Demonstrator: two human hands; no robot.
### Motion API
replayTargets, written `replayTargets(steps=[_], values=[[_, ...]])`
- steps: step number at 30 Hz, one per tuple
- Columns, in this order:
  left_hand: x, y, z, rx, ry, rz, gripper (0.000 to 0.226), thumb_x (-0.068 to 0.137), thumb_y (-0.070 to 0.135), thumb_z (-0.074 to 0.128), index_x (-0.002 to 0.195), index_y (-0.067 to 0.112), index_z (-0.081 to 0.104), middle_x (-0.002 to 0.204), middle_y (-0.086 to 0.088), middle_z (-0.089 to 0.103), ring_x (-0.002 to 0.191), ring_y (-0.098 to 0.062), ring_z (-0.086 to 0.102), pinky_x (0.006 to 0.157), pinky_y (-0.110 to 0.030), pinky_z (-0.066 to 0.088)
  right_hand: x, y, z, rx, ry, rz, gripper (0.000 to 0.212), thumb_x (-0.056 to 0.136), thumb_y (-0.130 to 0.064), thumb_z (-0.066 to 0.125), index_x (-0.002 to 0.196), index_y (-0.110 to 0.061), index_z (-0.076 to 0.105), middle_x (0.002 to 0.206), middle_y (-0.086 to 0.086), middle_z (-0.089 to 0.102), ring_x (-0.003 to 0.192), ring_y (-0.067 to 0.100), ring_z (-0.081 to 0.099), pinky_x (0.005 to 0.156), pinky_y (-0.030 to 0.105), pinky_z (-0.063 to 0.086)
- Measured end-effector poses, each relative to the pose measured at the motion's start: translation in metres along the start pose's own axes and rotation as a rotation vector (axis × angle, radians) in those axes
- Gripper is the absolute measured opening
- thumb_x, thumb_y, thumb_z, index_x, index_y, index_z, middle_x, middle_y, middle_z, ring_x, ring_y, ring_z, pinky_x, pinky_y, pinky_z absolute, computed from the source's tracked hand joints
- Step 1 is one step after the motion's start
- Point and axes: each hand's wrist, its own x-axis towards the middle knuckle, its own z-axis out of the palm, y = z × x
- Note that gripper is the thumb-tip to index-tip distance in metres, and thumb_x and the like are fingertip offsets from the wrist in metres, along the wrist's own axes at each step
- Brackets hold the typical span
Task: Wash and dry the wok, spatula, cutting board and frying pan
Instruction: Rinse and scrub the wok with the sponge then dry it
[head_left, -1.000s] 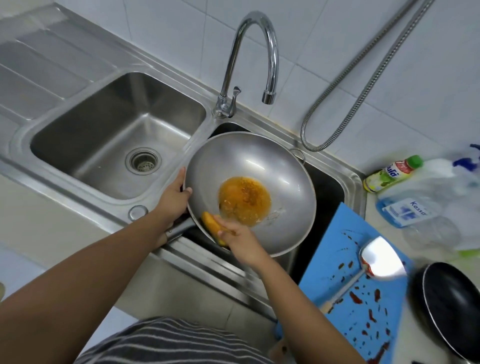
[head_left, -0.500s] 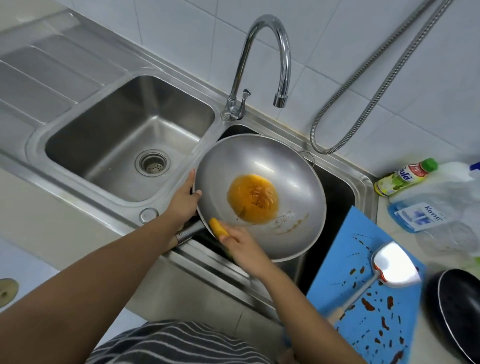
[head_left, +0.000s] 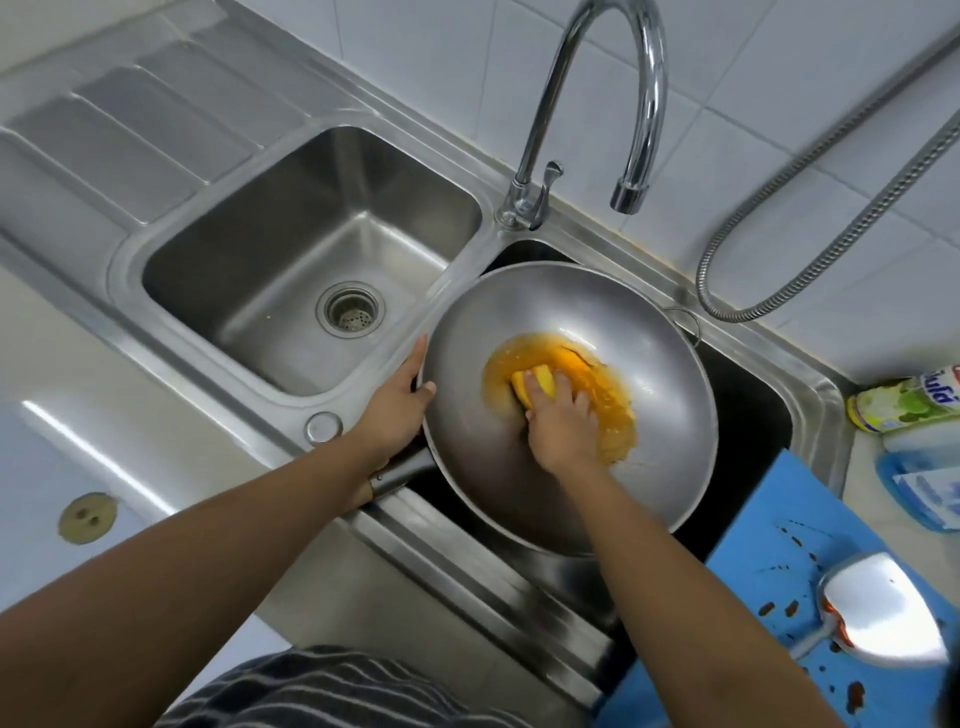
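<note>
A steel wok (head_left: 660, 415) sits tilted over the right sink basin, with an orange greasy patch in its bottom. My left hand (head_left: 397, 402) grips the wok's left rim, thumb inside, above its dark handle (head_left: 402, 473). My right hand (head_left: 563, 423) presses a yellow sponge (head_left: 535, 382) into the orange patch, fingers curled over it. A blue cutting board (head_left: 779, 551) with red-brown stains lies at the lower right, and a steel spatula (head_left: 883, 610) rests on it. The frying pan is out of view.
The empty left basin (head_left: 291, 260) with its drain lies to the left, a ribbed draining board (head_left: 119, 135) beyond it. The tap (head_left: 631, 130) arches over the wok, no water running. A metal hose (head_left: 810, 260) hangs on the tiled wall. Detergent bottles (head_left: 906, 400) stand at the right.
My right hand moved the sponge from the wok's near rim into its middle, smearing the orange patch wider. The left hand kept its hold on the rim. The view shifted closer.
</note>
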Motion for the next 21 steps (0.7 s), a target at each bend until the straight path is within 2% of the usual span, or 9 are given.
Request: replayTargets(steps=[2,4,6,8,12,16,18,21], values=[[0.001,-0.003,0.0,-0.03,-0.003,-0.005,0.062,0.103,0.019,0.045,0.15,0.048,0.017,0.156,0.016,0.026,0.143,-0.013,0.028,0.118,-0.043,0.028,0.005,-0.011,0.002,0.077,0.045,0.092,0.057,0.103,-0.035,0.038,0.154,-0.04,0.014,0.161,0.008,0.01,0.134,0.038,0.027,0.109,0.051,0.029],[0.001,-0.003,0.0,-0.003,0.009,0.0,0.062,0.102,0.018,0.046,0.151,0.045,0.018,0.157,0.014,0.026,0.143,-0.01,0.026,0.119,-0.041,0.027,0.004,-0.026,0.005,0.142,0.078,0.12,0.055,0.103,-0.04,0.037,0.153,-0.04,0.016,0.16,0.008,0.011,0.133,0.038,0.028,0.108,0.051,0.029],[0.001,-0.002,0.0,0.047,0.038,0.02,0.063,0.102,0.015,0.047,0.153,0.037,0.018,0.158,0.01,0.025,0.143,-0.009,0.023,0.121,-0.037,0.021,-0.003,-0.042,0.008,0.234,0.088,0.043,0.054,0.101,-0.043,0.039,0.152,-0.042,0.021,0.159,0.007,0.016,0.132,0.035,0.029,0.107,0.048,0.03],[0.001,0.0,0.001,0.03,0.053,0.025,0.063,0.101,0.014,0.048,0.154,0.036,0.02,0.159,0.008,0.026,0.144,-0.01,0.025,0.121,-0.037,0.022,-0.012,-0.052,0.01,0.383,0.064,-0.077,0.052,0.1,-0.042,0.043,0.15,-0.045,0.027,0.157,0.003,0.021,0.135,0.031,0.026,0.111,0.044,0.03],[-0.002,0.003,0.001,0.008,0.051,0.014,0.063,0.102,0.013,0.047,0.154,0.035,0.02,0.157,0.009,0.027,0.143,-0.008,0.025,0.121,-0.033,0.021,-0.029,-0.038,0.012,0.604,-0.075,-0.209,0.047,0.099,-0.034,0.054,0.143,-0.045,0.042,0.152,-0.005,0.031,0.133,0.026,0.027,0.112,0.034,0.021],[-0.005,0.007,-0.001,-0.004,0.004,0.0,0.061,0.104,0.018,0.044,0.153,0.041,0.017,0.158,0.014,0.023,0.144,-0.009,0.023,0.121,-0.035,0.022,-0.033,0.011,0.013,0.301,-0.055,-0.186,0.048,0.097,-0.035,0.053,0.142,-0.049,0.042,0.153,-0.003,0.031,0.129,0.028,0.03,0.109,0.037,0.027],[-0.006,0.007,-0.002,-0.014,-0.013,-0.012,0.061,0.104,0.019,0.044,0.152,0.043,0.016,0.158,0.015,0.023,0.145,-0.01,0.023,0.121,-0.037,0.023,-0.032,0.024,0.01,0.173,-0.005,-0.024,0.05,0.098,-0.039,0.049,0.145,-0.05,0.035,0.157,0.0,0.024,0.134,0.03,0.027,0.111,0.044,0.027],[-0.007,0.01,-0.001,-0.021,-0.003,-0.014,0.061,0.104,0.018,0.044,0.152,0.043,0.017,0.158,0.013,0.026,0.144,-0.012,0.027,0.119,-0.038,0.027,-0.026,0.01,0.007,0.174,0.03,0.17,0.051,0.1,-0.041,0.042,0.149,-0.046,0.028,0.157,0.006,0.018,0.133,0.034,0.027,0.109,0.048,0.027]])
